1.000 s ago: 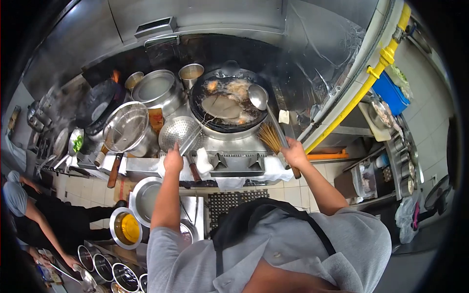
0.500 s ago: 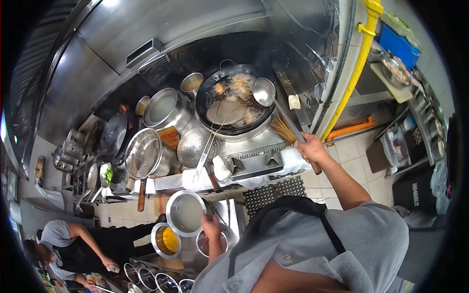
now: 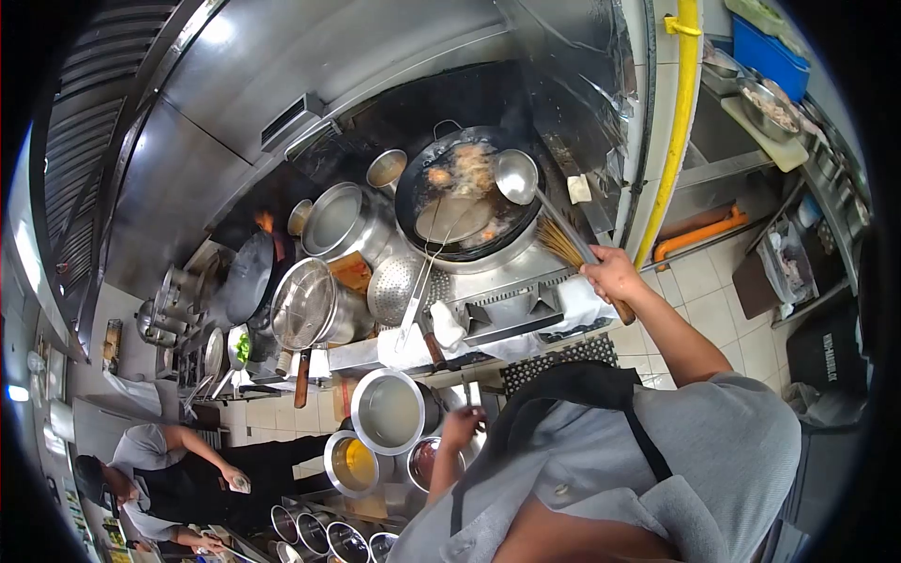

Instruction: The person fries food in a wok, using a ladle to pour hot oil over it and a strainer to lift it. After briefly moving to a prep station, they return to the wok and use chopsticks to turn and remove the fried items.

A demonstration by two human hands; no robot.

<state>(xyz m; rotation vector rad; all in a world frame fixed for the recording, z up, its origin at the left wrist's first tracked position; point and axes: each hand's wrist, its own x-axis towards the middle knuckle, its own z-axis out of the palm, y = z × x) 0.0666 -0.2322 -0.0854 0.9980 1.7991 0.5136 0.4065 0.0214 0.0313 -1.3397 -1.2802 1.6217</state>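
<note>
A long-handled ladle [image 3: 515, 177] is in my right hand [image 3: 615, 274], its fingers wrapped round the handle. The steel bowl of the ladle hangs over the right rim of a wok [image 3: 409, 220]. Pieces of food [image 3: 469, 171] bubble in dark oil there, and a wire-mesh strainer [image 3: 454, 220] rests in the wok. My left hand [image 3: 460, 428] is low, beside the steel surface, above and right of a small pot with dark red contents [image 3: 424, 462]. Its fingers are dark and blurred, so what they hold, if anything, does not show. A bamboo brush [image 3: 559, 242] lies under the ladle handle.
A perforated skimmer [image 3: 386, 291], a strainer over a pot [image 3: 304, 302] and a large steel pot [image 3: 333, 220] stand left of the wok. Flames [image 3: 265, 221] rise near a second wok [image 3: 249, 274]. A co-worker [image 3: 155, 460] stands at lower left. A yellow pipe [image 3: 678, 131] runs at right.
My left hand has moved right, away from the large pot of pale liquid towards the steel surface. My right hand still holds the ladle over the wok's edge. The view has shifted slightly.
</note>
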